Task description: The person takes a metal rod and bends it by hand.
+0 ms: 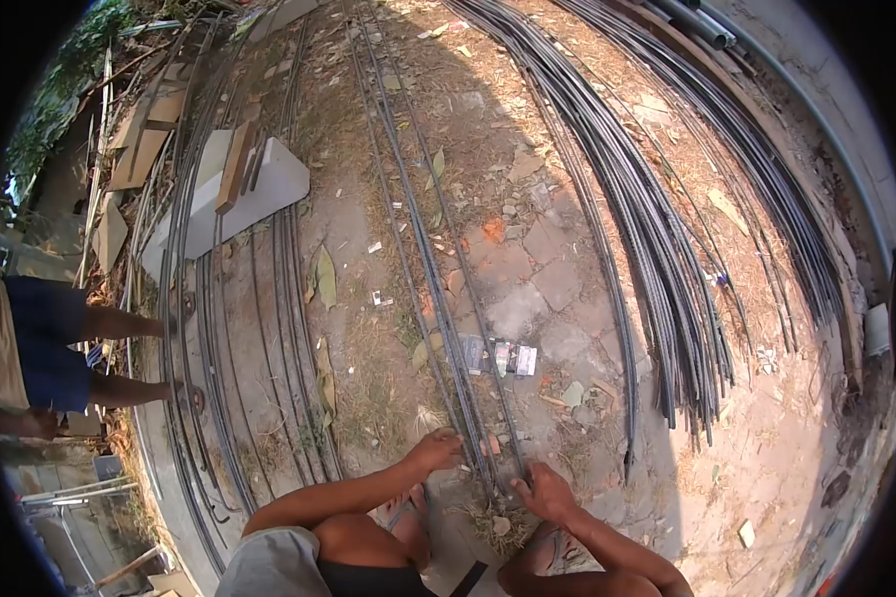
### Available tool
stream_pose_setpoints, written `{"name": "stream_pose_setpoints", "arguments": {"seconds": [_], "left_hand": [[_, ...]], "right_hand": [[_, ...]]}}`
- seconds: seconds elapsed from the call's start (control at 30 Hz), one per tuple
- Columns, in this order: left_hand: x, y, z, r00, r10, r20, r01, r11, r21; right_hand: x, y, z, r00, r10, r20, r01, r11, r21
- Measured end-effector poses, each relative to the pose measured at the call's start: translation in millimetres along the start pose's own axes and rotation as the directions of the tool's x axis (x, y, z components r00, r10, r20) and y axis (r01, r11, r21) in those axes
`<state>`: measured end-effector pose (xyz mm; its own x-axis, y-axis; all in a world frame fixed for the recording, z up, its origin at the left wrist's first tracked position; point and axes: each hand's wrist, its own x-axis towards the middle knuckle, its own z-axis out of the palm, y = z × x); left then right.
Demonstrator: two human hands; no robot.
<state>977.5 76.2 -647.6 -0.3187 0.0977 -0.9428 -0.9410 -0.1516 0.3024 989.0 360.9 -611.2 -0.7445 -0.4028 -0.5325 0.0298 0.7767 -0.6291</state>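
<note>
Long thin steel reinforcing bars [430, 261] run along the ground from the far end toward my feet, their near ends lying between my hands. My left hand [436, 452] is closed at the leftmost bar of this group, its fingertips partly hidden. Across from it, my right hand [548, 494] has its thumb and fingers closed at the near end of the rightmost bar [495, 398]. Dry grass and a small stone [501, 525] lie beneath the bar ends, between my feet.
A thick bundle of bars [632, 199] lies to the right, with another bundle [767, 169] by the wall. More bars [287, 348] and a white panel [269, 189] lie left, where another person's legs [129, 323] stand. Flattened packets [501, 356] lie ahead.
</note>
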Motion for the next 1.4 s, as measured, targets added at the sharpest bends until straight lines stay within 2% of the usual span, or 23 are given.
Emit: {"name": "stream_pose_setpoints", "arguments": {"seconds": [0.1,0.13,0.17,0.27,0.37,0.43,0.47,0.53,0.57,0.67,0.73,0.77,0.83,0.9,0.97,1.0,1.07,1.1,1.17,1.23,1.3,1.37,1.4], "left_hand": [[4,-3,7,0.999,-0.003,-0.036,0.003,1.0,-0.01],[22,-15,-7,0.998,0.025,0.055,-0.023,0.999,-0.034],[17,-11,-5,0.998,0.017,0.063,-0.014,0.999,-0.035],[-1,3,-7,0.997,0.002,0.073,0.001,1.0,-0.03],[0,-13,-16,0.995,-0.003,0.1,0.005,1.0,-0.023],[3,-18,-23,0.991,0.007,0.134,-0.005,1.0,-0.013],[2,-17,-26,0.993,0.012,0.121,-0.015,1.0,0.018],[-4,-13,-30,0.996,0.021,0.091,-0.028,0.996,0.084],[-2,-15,-35,0.996,0.034,0.084,-0.041,0.995,0.09],[6,-19,-41,0.997,0.048,0.066,-0.055,0.994,0.098],[2,-12,-38,0.998,0.032,0.047,-0.036,0.995,0.088],[0,-7,-36,0.999,0.045,0.028,-0.048,0.994,0.096],[-10,7,-29,0.998,0.066,-0.011,-0.065,0.992,0.109],[-22,25,-23,0.997,0.082,0.007,-0.083,0.99,0.118],[-23,29,-22,0.992,0.129,-0.009,-0.128,0.988,0.09],[-23,24,-26,0.993,0.116,-0.007,-0.115,0.991,0.065],[-17,40,-23,0.989,0.142,0.032,-0.143,0.989,0.031],[-18,47,-19,0.986,0.159,0.042,-0.16,0.987,0.024],[-21,53,-8,0.978,0.203,0.052,-0.202,0.979,-0.019],[-12,52,-11,0.973,0.217,0.079,-0.216,0.976,-0.03],[-9,63,-19,0.963,0.251,0.099,-0.246,0.968,-0.053],[-22,62,-31,0.956,0.271,0.11,-0.261,0.96,-0.098],[-20,60,-41,0.961,0.261,0.091,-0.252,0.963,-0.099]], "right_hand": [[6,-4,9,0.993,0.082,0.083,-0.086,0.995,0.042],[8,-5,8,0.984,0.122,0.132,-0.125,0.992,0.017],[7,-5,5,0.969,0.166,0.184,-0.166,0.986,-0.016],[0,-21,-9,0.966,0.208,0.154,-0.209,0.978,-0.009],[-21,-30,-11,0.991,0.131,-0.021,-0.127,0.982,0.141],[-18,-10,1,0.986,0.16,-0.052,-0.124,0.897,0.425],[-14,-3,2,0.983,0.172,-0.067,-0.106,0.824,0.557],[-16,-5,-14,0.965,0.196,0.174,-0.242,0.409,0.88],[-19,-6,-21,0.942,0.158,0.296,-0.318,0.146,0.937],[-30,-12,-42,0.896,-0.094,0.435,-0.442,-0.293,0.848],[-31,-22,-44,0.924,0.207,0.321,-0.345,0.092,0.934],[-31,-26,-47,0.919,0.331,0.214,-0.315,0.291,0.903],[-40,-34,-68,0.918,0.374,0.134,-0.288,0.396,0.872],[-62,-45,-122,0.942,0.328,0.077,-0.219,0.42,0.881],[-113,-119,-221,0.927,0.345,-0.15,-0.118,0.646,0.754],[-140,-154,-253,0.914,0.296,-0.277,-0.071,0.789,0.61],[-171,-185,-271,0.877,0.046,-0.479,0.047,0.983,0.18],[-179,-201,-263,0.852,-0.01,-0.523,0.02,1.0,0.015],[-167,-158,-231,0.825,-0.047,-0.564,-0.012,0.995,-0.099],[-146,-99,-200,0.857,-0.021,-0.515,-0.002,0.999,-0.043],[-143,-43,-165,0.927,0.234,-0.292,-0.104,0.911,0.399],[-157,-26,-124,0.912,0.353,-0.209,-0.105,0.692,0.714],[-160,-13,-103,0.903,0.377,-0.204,-0.13,0.695,0.707]]}}
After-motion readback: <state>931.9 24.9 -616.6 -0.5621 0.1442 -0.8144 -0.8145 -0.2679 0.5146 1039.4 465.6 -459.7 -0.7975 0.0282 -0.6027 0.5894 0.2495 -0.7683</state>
